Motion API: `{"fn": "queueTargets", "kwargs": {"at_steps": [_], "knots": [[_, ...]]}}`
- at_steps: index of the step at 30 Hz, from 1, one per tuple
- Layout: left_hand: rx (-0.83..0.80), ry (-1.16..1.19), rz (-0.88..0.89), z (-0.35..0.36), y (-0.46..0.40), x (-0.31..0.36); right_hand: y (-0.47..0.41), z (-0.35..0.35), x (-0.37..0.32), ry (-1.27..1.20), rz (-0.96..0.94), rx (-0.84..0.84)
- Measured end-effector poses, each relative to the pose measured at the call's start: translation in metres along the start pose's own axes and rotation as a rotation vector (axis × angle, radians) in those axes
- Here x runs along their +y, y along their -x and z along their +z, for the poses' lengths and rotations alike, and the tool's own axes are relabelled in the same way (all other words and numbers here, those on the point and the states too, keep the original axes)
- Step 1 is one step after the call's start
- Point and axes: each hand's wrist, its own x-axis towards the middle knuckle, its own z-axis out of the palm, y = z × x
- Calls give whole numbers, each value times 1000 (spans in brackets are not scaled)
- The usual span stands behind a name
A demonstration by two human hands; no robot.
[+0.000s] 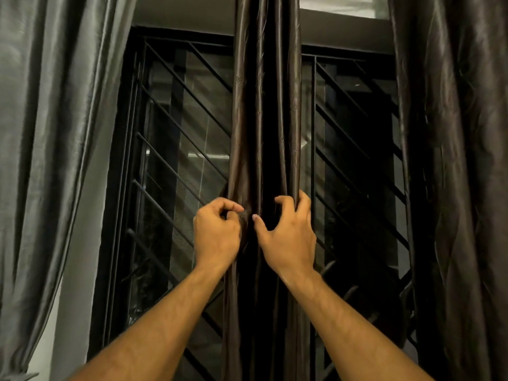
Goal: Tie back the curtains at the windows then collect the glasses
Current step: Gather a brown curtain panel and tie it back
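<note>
Head view — close, facing window (176, 149)

A gathered dark brown satin curtain (264, 119) hangs at centre, before the black diagonal-barred window grille (176, 149). A grey satin curtain (46, 133) hangs at nine o'clock, another dark brown curtain (456, 160) at three o'clock. Both hands sit on the centre curtain at six o'clock.

window (189, 166): dark panes, black diagonal grille | wall (82, 229): pale grey

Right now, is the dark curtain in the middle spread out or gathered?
Gathered. The middle curtain hangs as a narrow bunch, with window grille showing either side; both hands grip it.
</note>
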Motion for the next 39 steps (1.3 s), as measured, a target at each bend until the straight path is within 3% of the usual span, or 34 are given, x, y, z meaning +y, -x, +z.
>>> {"fn": "queueTargets", "kwargs": {"at_steps": [4, 10, 18, 24, 29, 33, 37, 39], "knots": [[4, -132, 8, -9, -3, -1, -7, 11, -7, 17, 107, -121], [-11, -303, -8, -17, -4, 3, 0, 15, -13, -108, 74, -71], [-113, -123, 40, -4, -3, -1, 8, 10, -24, -263, -13, -189], [-58, -143, 125, -4, -1, -4, 18, 14, -7, -464, -44, 90], [-84, -130, 177, -2, 0, -8, 12, 13, 2, -434, 72, 132], [-97, -125, 195, 5, 1, -5, 8, 15, 2, -238, -23, 41], [-80, -60, 173, 12, 0, -2, 11, 17, 1, -401, -102, -129], [-63, -75, 151, 13, -4, -5, 12, 15, 3, -423, -104, -126]]}}
